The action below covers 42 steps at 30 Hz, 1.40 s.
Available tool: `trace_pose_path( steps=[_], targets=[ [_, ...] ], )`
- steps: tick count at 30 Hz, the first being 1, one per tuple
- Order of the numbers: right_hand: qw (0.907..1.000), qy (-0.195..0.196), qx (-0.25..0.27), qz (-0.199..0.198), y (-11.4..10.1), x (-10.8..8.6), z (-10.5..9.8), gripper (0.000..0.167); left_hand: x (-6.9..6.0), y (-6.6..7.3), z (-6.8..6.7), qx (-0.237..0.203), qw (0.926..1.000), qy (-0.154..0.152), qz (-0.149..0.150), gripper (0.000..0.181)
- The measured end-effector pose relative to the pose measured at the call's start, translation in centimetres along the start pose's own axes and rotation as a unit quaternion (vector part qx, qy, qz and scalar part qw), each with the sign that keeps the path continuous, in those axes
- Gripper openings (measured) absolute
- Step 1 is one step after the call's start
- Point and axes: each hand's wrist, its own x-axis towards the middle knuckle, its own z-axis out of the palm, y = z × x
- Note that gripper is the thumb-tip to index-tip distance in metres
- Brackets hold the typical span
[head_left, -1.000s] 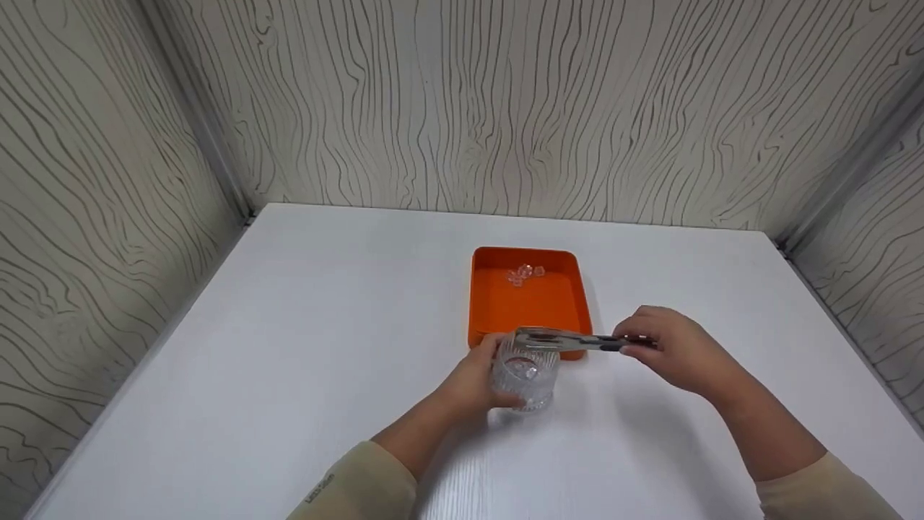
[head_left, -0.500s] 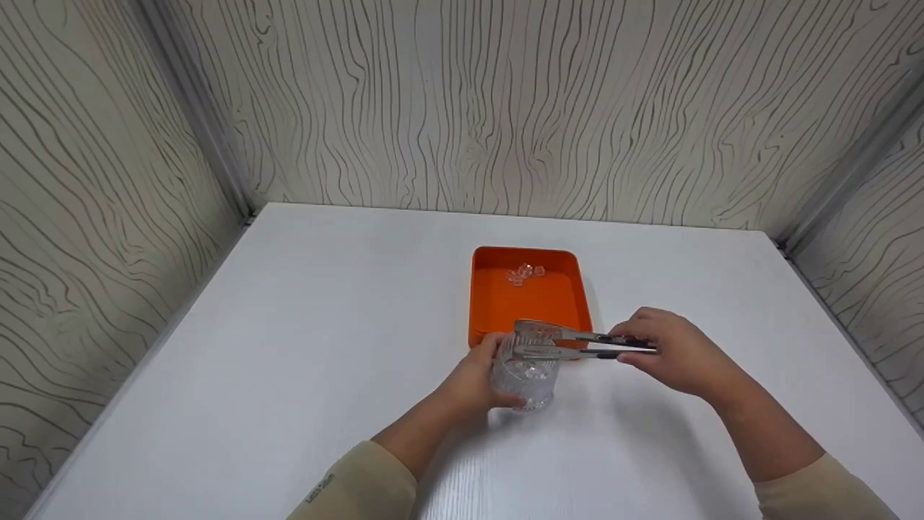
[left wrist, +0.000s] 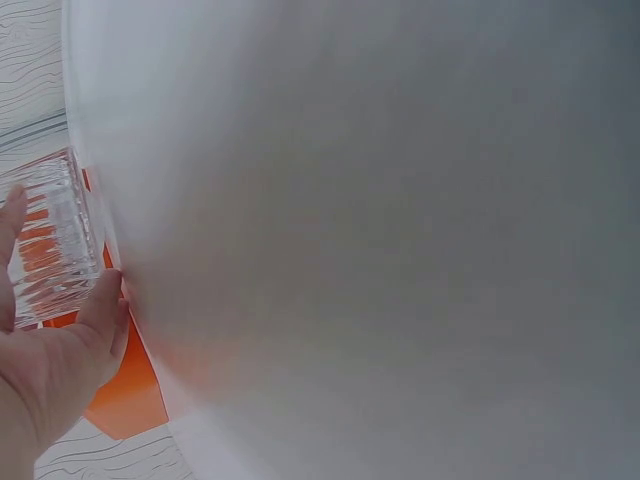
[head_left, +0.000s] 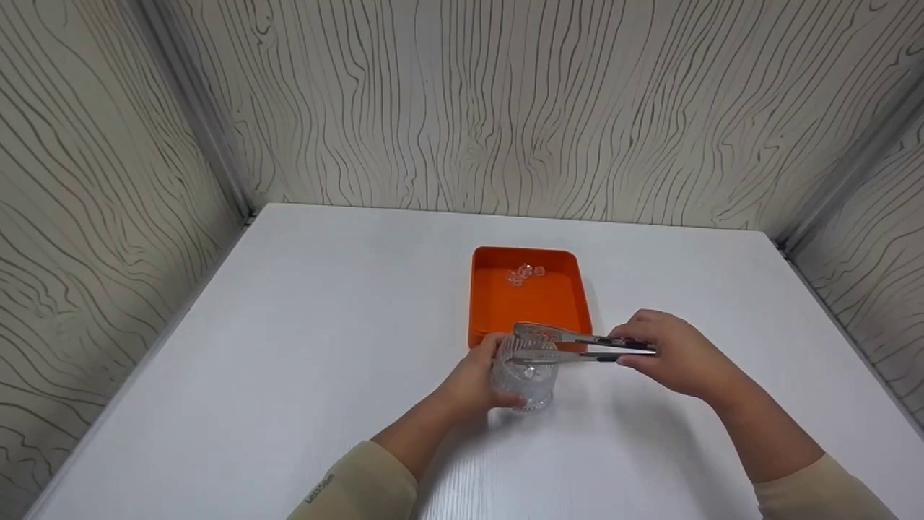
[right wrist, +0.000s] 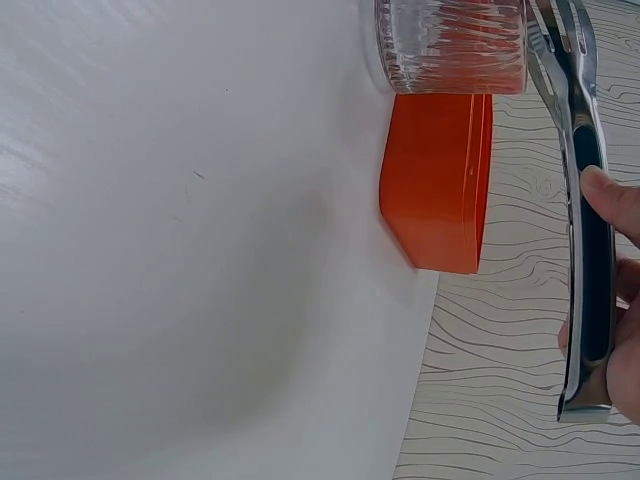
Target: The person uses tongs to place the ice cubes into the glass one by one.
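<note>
Head view: the left hand [head_left: 476, 381] grasped a ribbed glass [head_left: 533, 392] holding clear ice-like pieces [head_left: 530, 373]; the right hand [head_left: 675, 354] gripped spread tongs [head_left: 574, 337] at its rim. Other pieces [head_left: 525, 271] lay in the orange tray [head_left: 527, 305], so transfer seemed unfinished. Left wrist: glass clasped. Right wrist: tongs seemingly unloaded.

A broad white table [head_left: 361, 325] stretches out, smooth and pale, fine streaks catching the light along its near side, and right there on the surface sits an orange tray [head_left: 527, 307], rectangular with rounded corners, while a clear ribbed glass [head_left: 532, 393] stands just in front of it
</note>
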Motion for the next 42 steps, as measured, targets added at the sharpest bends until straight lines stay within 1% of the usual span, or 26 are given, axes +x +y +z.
trace_pose_path(
  steps=[6, 14, 19, 23, 25, 27, 29, 34, 38, 42],
  targets=[
    [1.0, 0.006, 0.002, -0.006, 0.1, 0.1, -0.1, 0.023, -0.1, 0.0, -0.2, 0.017, 0.9997, 0.002, 0.015, 0.079],
    [0.9998, 0.001, 0.005, 0.017, 0.0, 0.5, -0.6, 0.024, -0.1, 0.0, -0.2, 0.011, 0.9998, 0.0, 0.017, 0.081],
    [0.999, 0.003, 0.008, 0.043, 0.0, 1.1, -0.9, 0.023, -0.1, 0.0, -0.1, 0.005, 0.9999, 0.0, 0.012, 0.081],
    [0.9975, 0.008, 0.005, 0.071, 0.2, 1.8, -1.1, 0.024, -0.1, 0.0, -0.2, 0.008, 0.9998, 0.003, 0.018, 0.081],
    [0.996, 0.011, 0.006, 0.089, 0.3, 2.2, -1.1, 0.025, -0.1, 0.0, -0.2, 0.011, 0.9998, 0.004, 0.016, 0.081],
    [0.994, 0.016, 0.006, 0.108, 0.3, 2.5, -1.1, 0.025, -0.1, 0.0, -0.1, 0.012, 0.9999, 0.004, 0.007, 0.081],
    [0.9918, 0.021, 0.003, 0.126, 0.3, 2.9, -1.0, 0.025, -0.1, 0.0, -0.1, 0.012, 0.9999, 0.004, -0.001, 0.081],
    [0.987, 0.035, -0.012, 0.156, 0.2, 4.1, -0.5, 0.025, -0.1, 0.1, -0.1, 0.007, 0.9999, 0.005, -0.007, 0.081],
    [0.9834, 0.037, -0.015, 0.177, 0.0, 5.2, 0.1, 0.026, -0.2, 0.1, 0.0, 0.002, 0.9998, 0.008, -0.019, 0.081],
    [0.9809, 0.037, -0.024, 0.189, 0.0, 6.3, 0.9, 0.03, -0.1, 0.3, 0.0, -0.008, 0.9995, 0.009, -0.03, 0.08]
  ],
)
